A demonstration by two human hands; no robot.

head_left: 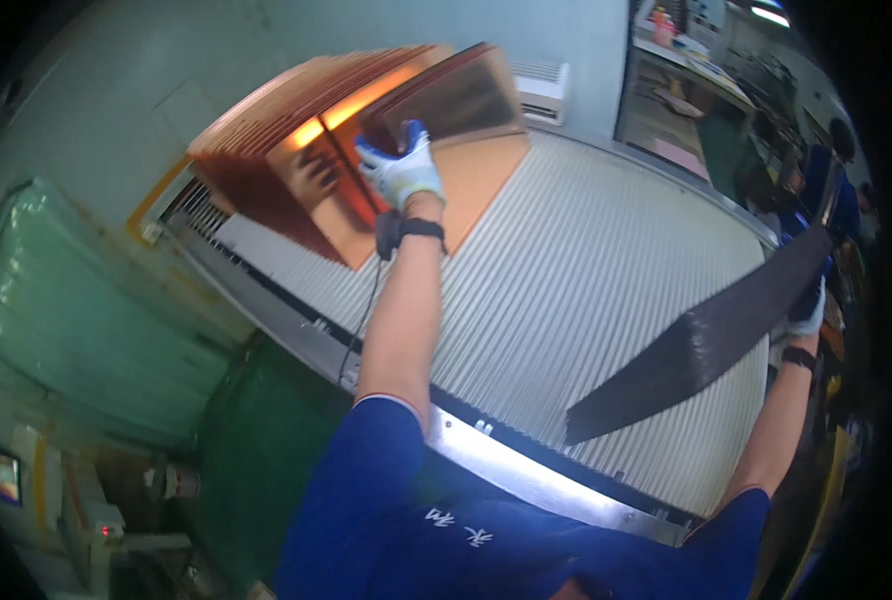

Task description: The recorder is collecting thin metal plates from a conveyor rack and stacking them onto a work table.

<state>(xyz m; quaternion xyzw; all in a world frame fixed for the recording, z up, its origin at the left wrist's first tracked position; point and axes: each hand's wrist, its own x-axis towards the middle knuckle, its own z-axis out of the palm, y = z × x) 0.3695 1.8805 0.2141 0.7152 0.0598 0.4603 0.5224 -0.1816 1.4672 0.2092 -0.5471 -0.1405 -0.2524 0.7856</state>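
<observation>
My left hand [404,168], in a white glove with blue fingers, is raised in front of a stack of copper-coloured sheets [266,120]. Its fingers are spread, and I see nothing held in them. A shiny sheet face beside it mirrors the hand. Leaning next to it is a darker copper panel [466,95]. At the far right my gloved right hand [809,312] grips the edge of a long, thin dark sheet [701,345], which slants down to the left over the ribbed surface; most of those fingers are hidden behind the sheet.
Under the sheets lies a ribbed, pale metal conveyor surface [576,240] with a metal front rail [506,450]. A cable hangs from my left wrist. A person [841,200] in blue stands beyond the right end. Translucent green curtain strips [86,310] hang at left; shelves [681,100] stand behind.
</observation>
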